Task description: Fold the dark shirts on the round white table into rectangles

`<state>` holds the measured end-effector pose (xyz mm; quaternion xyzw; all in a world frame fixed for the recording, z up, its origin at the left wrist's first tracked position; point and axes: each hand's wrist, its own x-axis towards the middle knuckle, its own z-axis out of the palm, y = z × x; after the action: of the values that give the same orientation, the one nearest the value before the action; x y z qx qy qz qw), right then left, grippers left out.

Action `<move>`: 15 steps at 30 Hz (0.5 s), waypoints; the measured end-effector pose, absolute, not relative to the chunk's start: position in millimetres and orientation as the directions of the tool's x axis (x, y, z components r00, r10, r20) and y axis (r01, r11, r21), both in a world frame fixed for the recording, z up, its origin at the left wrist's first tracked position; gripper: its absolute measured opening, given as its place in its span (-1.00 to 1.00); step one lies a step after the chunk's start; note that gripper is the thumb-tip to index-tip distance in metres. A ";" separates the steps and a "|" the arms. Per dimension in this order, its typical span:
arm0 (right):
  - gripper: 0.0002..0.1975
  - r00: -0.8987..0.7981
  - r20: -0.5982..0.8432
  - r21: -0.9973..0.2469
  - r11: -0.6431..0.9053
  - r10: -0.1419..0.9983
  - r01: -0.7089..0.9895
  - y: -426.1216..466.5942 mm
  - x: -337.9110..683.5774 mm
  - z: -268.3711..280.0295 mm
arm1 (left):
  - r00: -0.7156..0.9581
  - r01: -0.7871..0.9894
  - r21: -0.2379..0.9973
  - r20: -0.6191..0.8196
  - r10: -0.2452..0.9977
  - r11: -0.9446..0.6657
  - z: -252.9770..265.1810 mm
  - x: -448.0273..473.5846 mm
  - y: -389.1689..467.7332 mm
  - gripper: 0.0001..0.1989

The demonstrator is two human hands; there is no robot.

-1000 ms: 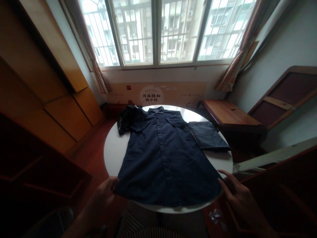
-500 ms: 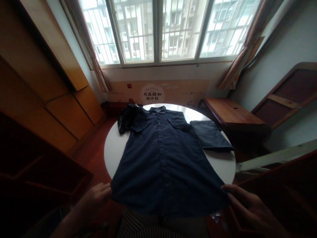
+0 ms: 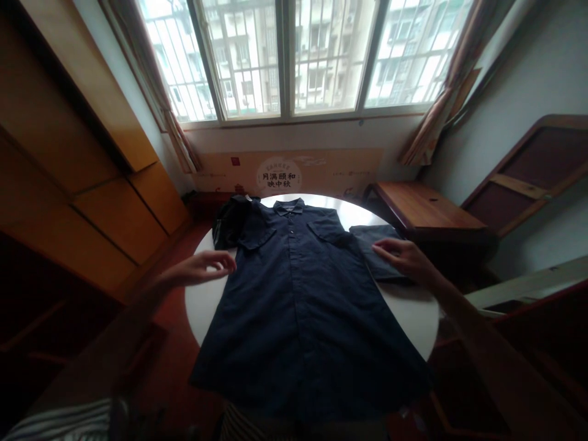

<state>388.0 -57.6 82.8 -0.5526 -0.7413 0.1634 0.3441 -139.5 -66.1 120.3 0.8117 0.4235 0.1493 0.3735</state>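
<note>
A dark navy short-sleeved shirt lies spread front up on a round white table, its collar at the far side and its hem hanging over the near edge. My left hand hovers by the shirt's left side, fingers curved and apart, holding nothing. On the other side, my right hand is raised between the shirt and a folded dark garment, partly covering that garment. Its fingers are loosely bent and apart, with nothing seen in them.
A black bundle sits at the table's far left, against the shirt's sleeve. Beyond the table at right stands a low wooden table. Wooden cabinets line the left, and a barred window is ahead.
Both hands have let go of the shirt's hem corners and moved forward, up along its sides. The shirt stays spread on the table, its hem hanging lower.
</note>
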 end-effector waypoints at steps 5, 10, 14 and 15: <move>-0.80 0.013 0.153 -0.584 0.079 0.988 0.808 51.7 359.3 101.7 | 0.122 0.777 0.588 0.209 0.970 -0.225 105.5 -115.0 66.1 -0.67; -0.88 -0.155 0.197 -0.478 0.233 0.968 0.847 78.7 304.8 81.2 | -0.058 0.857 0.515 0.171 0.984 -0.038 78.1 -96.2 133.3 -0.63; -0.86 -0.253 0.204 -0.506 0.323 0.946 0.799 84.8 281.5 68.5 | -0.085 0.860 0.509 0.184 0.979 -0.021 61.6 -85.1 154.7 -0.46; -0.89 -0.200 0.178 -0.558 0.266 0.964 0.786 91.0 282.5 68.1 | -0.097 0.856 0.516 0.194 0.976 -0.018 59.9 -83.2 159.6 -0.46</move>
<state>282.5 91.0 68.1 -0.5799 -0.7543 0.1754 0.2528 -83.2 159.6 59.9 0.6625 0.6916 0.2645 0.1133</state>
